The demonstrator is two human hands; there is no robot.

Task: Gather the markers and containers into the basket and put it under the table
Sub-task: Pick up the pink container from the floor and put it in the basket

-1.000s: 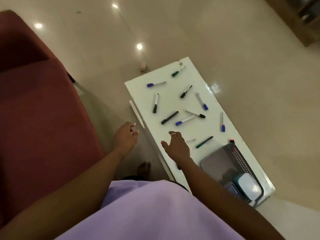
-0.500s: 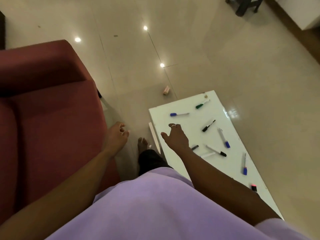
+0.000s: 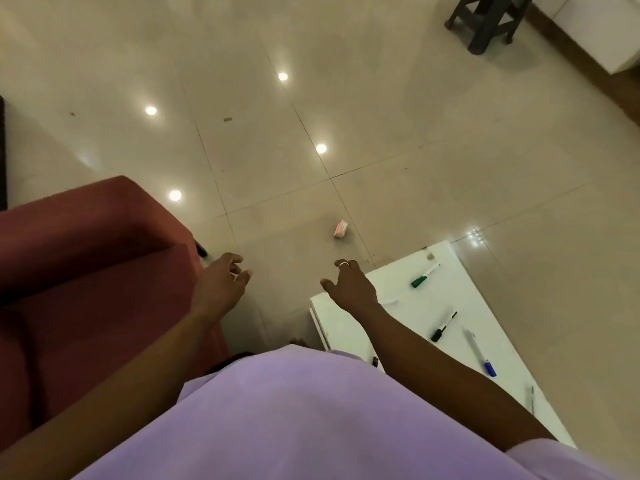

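Note:
A low white table (image 3: 464,292) stands at the right with markers scattered on it: a green-capped marker (image 3: 424,276), a black-capped marker (image 3: 443,326) and a blue-capped marker (image 3: 480,353). More markers lie partly hidden behind my right arm. My right hand (image 3: 349,285) hovers over the table's far left corner with loose fingers and holds nothing. My left hand (image 3: 221,282) hangs in the air beside the red sofa, fingers relaxed and empty. The basket and containers are out of view.
A red sofa (image 3: 86,271) fills the left side. A small pink object (image 3: 340,229) lies on the tiled floor beyond the table. A dark stool (image 3: 488,19) stands at the top right beside a wooden-edged white cabinet (image 3: 602,32). My lilac clothing covers the bottom.
The view has tilted up and away from the table, so the basket and most markers have left the frame. Both hands stay empty, now raised over the floor and table corner.

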